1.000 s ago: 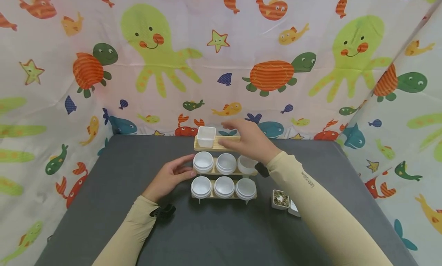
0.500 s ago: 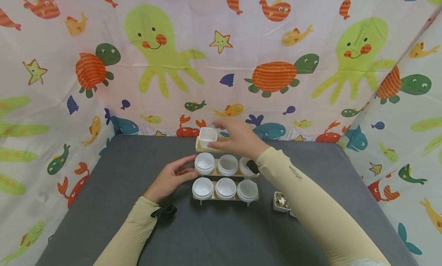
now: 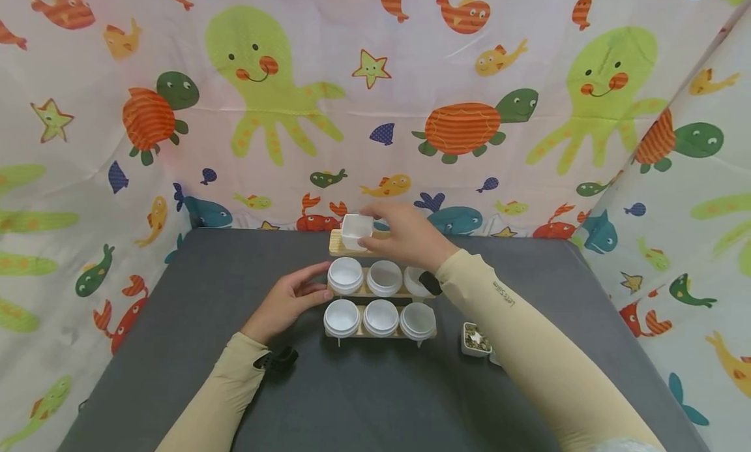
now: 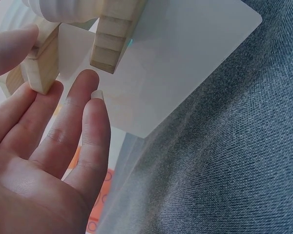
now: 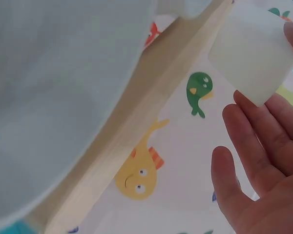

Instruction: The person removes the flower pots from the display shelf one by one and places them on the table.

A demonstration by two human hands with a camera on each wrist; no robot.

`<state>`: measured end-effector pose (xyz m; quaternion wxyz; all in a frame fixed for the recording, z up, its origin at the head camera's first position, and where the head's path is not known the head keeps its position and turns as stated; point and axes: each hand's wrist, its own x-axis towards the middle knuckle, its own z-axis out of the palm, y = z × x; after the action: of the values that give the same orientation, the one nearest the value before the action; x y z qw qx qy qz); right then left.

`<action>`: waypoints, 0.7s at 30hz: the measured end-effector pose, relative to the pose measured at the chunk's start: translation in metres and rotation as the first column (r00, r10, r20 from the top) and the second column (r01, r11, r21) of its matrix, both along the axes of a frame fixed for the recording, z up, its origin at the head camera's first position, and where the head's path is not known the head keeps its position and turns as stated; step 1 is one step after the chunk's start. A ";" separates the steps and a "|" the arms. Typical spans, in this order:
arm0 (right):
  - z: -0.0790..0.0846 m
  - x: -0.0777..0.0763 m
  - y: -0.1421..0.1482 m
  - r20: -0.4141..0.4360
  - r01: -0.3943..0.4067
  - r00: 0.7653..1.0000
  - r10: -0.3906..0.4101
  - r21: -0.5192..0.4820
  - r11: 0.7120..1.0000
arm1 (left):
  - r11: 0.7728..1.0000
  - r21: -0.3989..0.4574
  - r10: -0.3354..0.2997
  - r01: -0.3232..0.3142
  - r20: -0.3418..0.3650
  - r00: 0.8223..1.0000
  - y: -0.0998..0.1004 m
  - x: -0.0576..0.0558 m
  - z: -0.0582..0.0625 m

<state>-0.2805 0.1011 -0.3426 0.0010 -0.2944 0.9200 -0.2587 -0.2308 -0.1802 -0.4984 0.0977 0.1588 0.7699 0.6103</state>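
My right hand [image 3: 411,235] pinches a small white square cup [image 3: 354,225] at the top wooden shelf [image 3: 337,243] of a tiered stand. In the right wrist view, the cup [image 5: 254,53] sits between thumb and fingertips; whether its base touches the shelf I cannot tell. My left hand [image 3: 289,302] steadies the left end of the middle shelf. Up close in the left wrist view, the thumb lies above the shelf's wooden end [image 4: 43,68], with fingertips beneath it. White round cups fill the middle tier [image 3: 345,274] and bottom tier [image 3: 381,317].
A square cup of dried flakes [image 3: 476,339] stands on the dark grey table [image 3: 364,400] to the right, with another white item [image 3: 495,359] mostly behind the sleeve. A sea-animal print curtain [image 3: 375,132] encloses the back and sides.
My right hand has moved left onto the square cup and taken hold of it. The cup has shifted slightly to the right. The left hand stays at the shelf end.
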 end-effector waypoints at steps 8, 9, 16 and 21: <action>0.003 0.015 0.031 -0.003 0.060 0.998 -0.061 -0.029 0.998 | 1.000 -0.002 0.011 -0.011 0.005 1.000 0.001 -0.002 -0.001; 0.003 0.018 0.036 -0.008 0.067 0.998 -0.067 -0.030 0.997 | 1.000 -0.004 0.012 -0.012 0.005 1.000 0.001 -0.002 -0.001; 0.007 0.041 0.075 -0.093 0.115 0.989 -0.116 -0.010 0.993 | 0.999 -0.027 0.018 -0.018 0.000 1.000 0.003 -0.001 -0.001; 0.005 0.059 0.103 -0.155 0.147 0.977 -0.149 -0.021 0.989 | 0.999 -0.033 0.017 -0.017 -0.006 1.000 0.002 -0.001 -0.001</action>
<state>-0.2212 0.2045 -0.3373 -0.0916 -0.2444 0.9353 -0.2388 -0.2316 -0.1787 -0.4997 0.0928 0.1525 0.7813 0.5980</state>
